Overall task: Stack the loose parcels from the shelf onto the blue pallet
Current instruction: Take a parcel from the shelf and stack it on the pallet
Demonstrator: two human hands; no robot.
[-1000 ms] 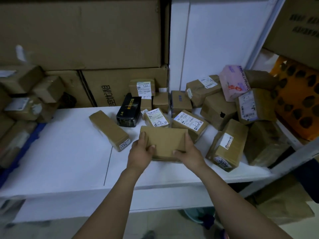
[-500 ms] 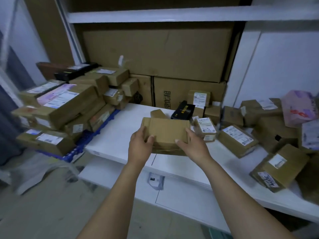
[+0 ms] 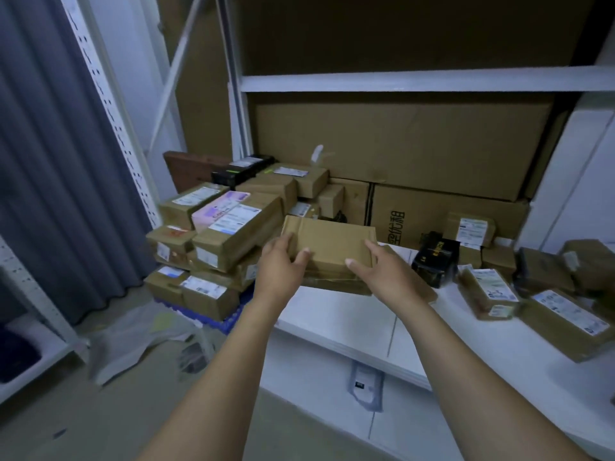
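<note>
In the middle of the frame both hands grip a plain brown cardboard parcel (image 3: 329, 246). The left hand (image 3: 283, 262) clasps its left end and the right hand (image 3: 382, 266) its right end, each with the thumb laid on the top face. The parcel is flat and rectangular, with matt board and folded flap seams along its top. A second, flatter brown edge shows just under it, and I cannot tell whether that is held too. The parcel is over the left end of the white shelf (image 3: 349, 324), whose top is smooth and pale.

At the left centre is the blue pallet (image 3: 231, 319), of which only a ribbed plastic edge shows. On it is a crowded stack of parcels (image 3: 233, 234): taped brown cartons with white labels and one pink-topped box (image 3: 219, 207). The stack comes close to the left hand.

To the right on the shelf are a glossy black box (image 3: 432, 259) and several labelled brown parcels (image 3: 489, 291). Large plain cartons (image 3: 399, 144) fill the back.

A grey pleated curtain (image 3: 50, 161) hangs at the left beside a white perforated upright (image 3: 109, 111). Crumpled clear plastic sheeting (image 3: 133, 341) lies on the floor at the lower left.
</note>
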